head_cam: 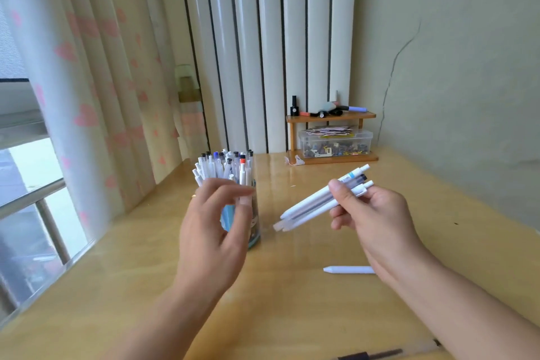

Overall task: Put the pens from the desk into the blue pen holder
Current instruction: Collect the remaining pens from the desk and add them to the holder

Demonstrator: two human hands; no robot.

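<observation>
Clamped between thumb and fingers, my right hand (377,213) holds a small bundle of smooth white plastic click pens (318,202), tips angled down-left over the desk. Left hand (213,231) is up beside them, fingers loosely curled, gripping nothing, hovering right in front of the holder. Nearest me, at the bottom edge, a dark pen (371,355) lies partly out of view; just beyond my right wrist, one slim white pen (347,269) lies flat on the glossy yellow wooden desk (292,301). So by my reckoning we're nearly there: this bundle, then those strays. Behind my left fingers stands the blue cylindrical pen holder (251,222), packed tight with upright pens, clickers bristling. Farther back, a little wooden shelf (330,117) carries a clear plastic box (336,143) of bits.
</observation>
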